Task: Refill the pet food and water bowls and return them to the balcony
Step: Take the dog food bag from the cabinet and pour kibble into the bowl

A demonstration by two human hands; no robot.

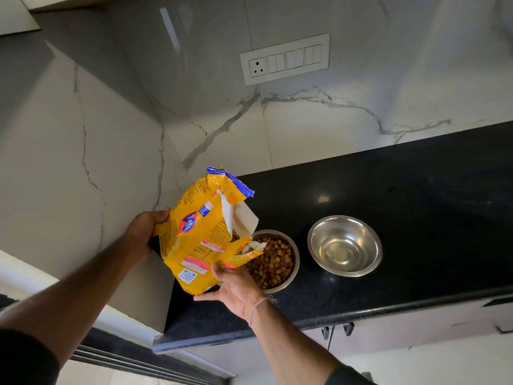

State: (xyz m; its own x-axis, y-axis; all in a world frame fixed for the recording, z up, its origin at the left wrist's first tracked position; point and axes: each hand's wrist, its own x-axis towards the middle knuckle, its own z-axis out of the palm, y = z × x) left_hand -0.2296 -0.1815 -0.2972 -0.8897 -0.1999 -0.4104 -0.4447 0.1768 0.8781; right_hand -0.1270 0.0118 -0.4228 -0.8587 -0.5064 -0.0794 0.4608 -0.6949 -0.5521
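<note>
A person's left hand [145, 232] grips the far edge of a torn yellow food bag [198, 237]. The right hand [236, 287] pinches the bag's lower corner, thumb in front and most fingers hidden beneath. The tilted bag's open mouth covers the left rim of a kibble-filled steel bowl [279, 262] on a black counter [416, 190]. A water bowl [345, 245] stands just beside it.

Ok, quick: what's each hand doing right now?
Left hand: grips the back end of the yellow food bag.
Right hand: holds the same bag from below near its torn mouth, thumb on top.
</note>
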